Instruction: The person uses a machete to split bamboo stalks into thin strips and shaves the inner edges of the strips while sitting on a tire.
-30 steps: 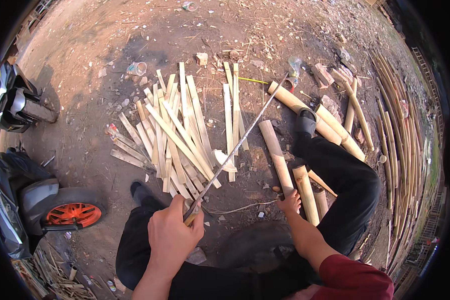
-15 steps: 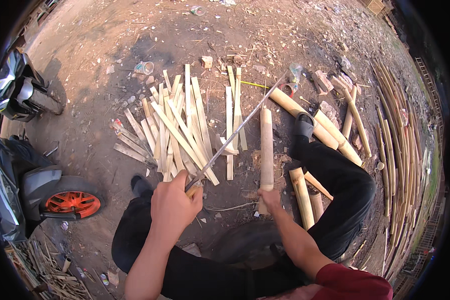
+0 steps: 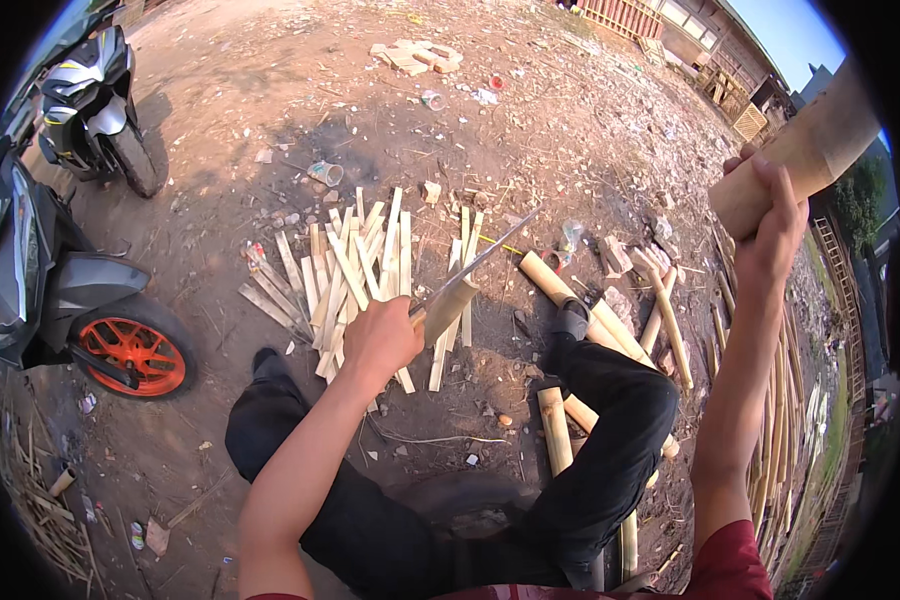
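My left hand (image 3: 381, 340) is closed around the handle of a machete, its long blade (image 3: 505, 236) slanting up and away to the right. Alongside the blade near the handle is a short curved bamboo piece (image 3: 452, 310); I cannot tell whether the two touch. High at the right, my right hand (image 3: 770, 215) grips the lower end of a thick bamboo length (image 3: 815, 140), which tilts up out of the picture. Beyond my left hand lies a loose pile of split bamboo strips (image 3: 320, 270) on the dirt.
Bamboo poles (image 3: 560, 290) lie beside my right foot, with a short bamboo section (image 3: 555, 430) nearer my leg. Long bamboo poles (image 3: 775, 420) are stacked at the right. A motorbike with an orange wheel (image 3: 135, 345) stands at the left, another motorbike (image 3: 95, 115) behind it.
My right hand has swung the bamboo length from the ground up to the upper right. The left hand with the machete has shifted slightly. The view has tilted up, showing more ground ahead.
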Demonstrator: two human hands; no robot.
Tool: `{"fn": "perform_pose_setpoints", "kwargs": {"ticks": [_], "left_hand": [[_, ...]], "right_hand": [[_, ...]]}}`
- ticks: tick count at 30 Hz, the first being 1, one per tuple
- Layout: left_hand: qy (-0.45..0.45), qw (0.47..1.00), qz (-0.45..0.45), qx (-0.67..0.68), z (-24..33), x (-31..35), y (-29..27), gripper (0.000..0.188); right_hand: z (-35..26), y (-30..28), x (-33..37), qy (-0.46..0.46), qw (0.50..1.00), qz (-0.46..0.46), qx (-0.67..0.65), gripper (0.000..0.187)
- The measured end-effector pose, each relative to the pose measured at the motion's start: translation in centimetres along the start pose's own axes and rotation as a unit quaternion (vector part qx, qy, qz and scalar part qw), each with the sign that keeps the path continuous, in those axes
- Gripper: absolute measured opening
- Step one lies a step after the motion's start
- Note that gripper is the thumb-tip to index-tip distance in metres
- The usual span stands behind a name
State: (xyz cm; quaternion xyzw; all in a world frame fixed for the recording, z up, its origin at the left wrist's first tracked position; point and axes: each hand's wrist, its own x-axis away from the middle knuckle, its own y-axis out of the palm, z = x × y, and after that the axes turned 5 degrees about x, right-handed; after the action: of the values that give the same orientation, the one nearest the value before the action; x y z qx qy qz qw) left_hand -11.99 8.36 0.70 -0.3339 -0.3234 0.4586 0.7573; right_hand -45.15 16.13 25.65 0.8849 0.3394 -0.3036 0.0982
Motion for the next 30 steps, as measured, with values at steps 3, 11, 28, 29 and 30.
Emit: {"fn": "perform_pose_setpoints", "kwargs": {"ticks": [3,11,28,29,30], "left_hand": [[-0.006,1.000,-0.005,-0.002,1.0,0.6,-0.5,0.027],[0.010,1.000,0.009,-0.016,0.0,1.6,-0.9,0.025],[-0.016,1.000,0.019,0.000,-0.9,0.2,-0.4,0.022],[-0.006,1.000,0.012,0.003,-0.8,0.2,-0.2,0.022],[-0.004,1.000,0.006,0.001,-1.1,0.4,-0.2,0.023]], "right_hand": [[-5.7,-3.3,-4.2,-0.169,0.985,0.016,0.026,0.034],[5.8,4.2,14.9,0.118,0.965,-0.194,0.133,0.038],[-4.0,5.5,6.2,-0.088,0.985,-0.133,-0.060,0.032],[-2.0,5.6,7.9,-0.066,0.988,-0.129,-0.052,0.031],[1.1,6.2,10.7,-0.039,0.990,-0.127,-0.053,0.030]]}}
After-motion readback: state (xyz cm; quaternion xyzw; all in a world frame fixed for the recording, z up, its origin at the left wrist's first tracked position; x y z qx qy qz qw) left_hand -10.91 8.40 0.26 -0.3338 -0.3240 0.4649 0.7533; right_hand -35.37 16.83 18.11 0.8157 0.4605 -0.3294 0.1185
